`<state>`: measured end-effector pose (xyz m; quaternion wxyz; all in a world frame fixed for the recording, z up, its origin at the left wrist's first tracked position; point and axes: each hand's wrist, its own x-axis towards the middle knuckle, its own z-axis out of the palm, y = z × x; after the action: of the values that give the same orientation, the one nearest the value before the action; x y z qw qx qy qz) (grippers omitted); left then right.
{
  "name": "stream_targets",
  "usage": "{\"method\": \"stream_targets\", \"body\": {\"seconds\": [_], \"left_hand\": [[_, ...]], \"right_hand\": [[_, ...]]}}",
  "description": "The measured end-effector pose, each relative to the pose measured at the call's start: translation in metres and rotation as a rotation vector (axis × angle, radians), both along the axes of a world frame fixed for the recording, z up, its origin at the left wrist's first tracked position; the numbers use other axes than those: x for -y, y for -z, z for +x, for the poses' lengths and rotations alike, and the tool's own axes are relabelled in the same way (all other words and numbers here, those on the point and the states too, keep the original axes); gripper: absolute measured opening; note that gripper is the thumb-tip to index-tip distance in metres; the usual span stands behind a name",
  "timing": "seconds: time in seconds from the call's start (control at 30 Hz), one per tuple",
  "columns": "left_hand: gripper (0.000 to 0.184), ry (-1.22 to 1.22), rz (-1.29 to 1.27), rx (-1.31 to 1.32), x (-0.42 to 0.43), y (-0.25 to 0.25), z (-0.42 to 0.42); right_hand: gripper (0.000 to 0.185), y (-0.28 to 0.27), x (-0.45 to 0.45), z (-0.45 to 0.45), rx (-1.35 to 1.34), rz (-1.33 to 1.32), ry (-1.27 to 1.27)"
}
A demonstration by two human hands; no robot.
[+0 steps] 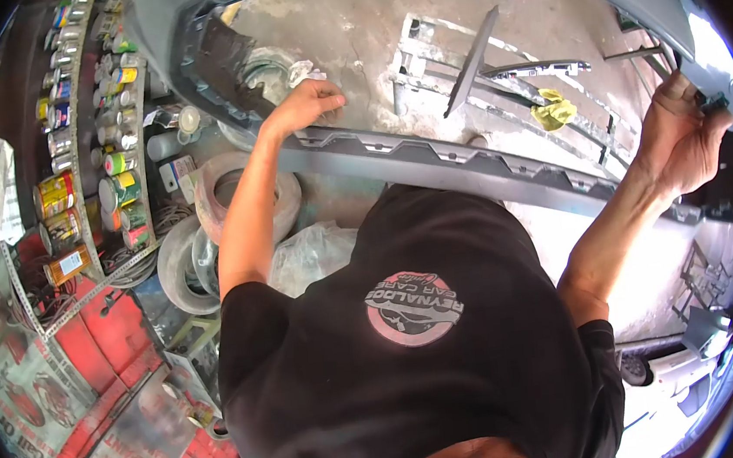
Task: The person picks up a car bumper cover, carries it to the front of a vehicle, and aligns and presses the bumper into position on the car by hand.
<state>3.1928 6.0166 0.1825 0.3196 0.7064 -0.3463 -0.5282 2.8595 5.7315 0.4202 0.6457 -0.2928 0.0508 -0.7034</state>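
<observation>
A large grey car bumper (431, 164) curves around in front of me, its long lower bar with notched slots crossing near my waist. My left hand (308, 106) hangs over the inner side of that bar on the left. Its fingers are loosely bent, the thumb stands a little apart, and nothing shows in it; the fingertips are partly hidden. At the far right, my right hand (681, 132) is closed on the bumper's end, thumb against the fingers. A small dark green bit shows beside its fingertips, too small to name.
Paint cans (122, 191) line the shelves at left, above a red printed panel (102, 339). Tires (272, 194) and a clear plastic sheet (312, 253) lie near my left arm. Beyond the bar stands a paint-splattered metal rack (408, 51) with a yellow cloth (553, 110).
</observation>
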Motion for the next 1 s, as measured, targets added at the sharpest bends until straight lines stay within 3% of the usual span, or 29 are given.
{"method": "stream_targets", "body": {"seconds": [0.07, 0.13, 0.27, 0.33, 0.43, 0.57, 0.67, 0.77, 0.9, 1.0], "left_hand": [[0.023, 0.144, 0.023, 0.042, 0.003, -0.009, 0.003], [0.022, 0.117, -0.026, 0.061, 0.000, -0.011, -0.008], [0.026, 0.062, -0.104, 0.084, 0.000, -0.029, -0.024], [0.030, 0.014, -0.142, 0.157, -0.001, -0.042, -0.036], [0.035, -0.091, -0.267, 0.256, 0.003, -0.035, -0.050], [0.039, -0.172, -0.311, 0.420, 0.016, -0.039, -0.063], [0.037, -0.403, -0.287, 0.334, 0.028, -0.033, -0.063], [0.037, -0.445, -0.248, 0.482, 0.030, -0.019, -0.051], [0.029, -0.579, -0.153, 0.115, 0.027, -0.034, -0.053], [0.032, -0.666, -0.296, -0.204, 0.024, -0.038, -0.066]], "right_hand": [[0.031, 0.001, 0.003, -0.016, 0.014, -0.025, -0.028], [0.031, 0.002, 0.005, -0.029, 0.004, -0.045, -0.025], [0.031, 0.003, 0.011, -0.062, 0.073, -0.109, -0.331], [0.030, 0.005, 0.018, -0.074, 0.061, -0.124, -0.359], [0.025, 0.002, 0.023, -0.081, -0.084, -0.101, -0.100], [0.025, -0.004, 0.018, -0.087, -0.062, -0.113, -0.133], [0.026, -0.013, 0.012, -0.088, -0.037, -0.131, -0.109], [0.027, -0.015, 0.014, -0.100, 0.017, -0.129, -0.139], [0.028, -0.017, 0.012, -0.108, 0.114, -0.106, -0.206], [0.028, -0.020, 0.007, -0.103, 0.113, -0.134, -0.207]]}}
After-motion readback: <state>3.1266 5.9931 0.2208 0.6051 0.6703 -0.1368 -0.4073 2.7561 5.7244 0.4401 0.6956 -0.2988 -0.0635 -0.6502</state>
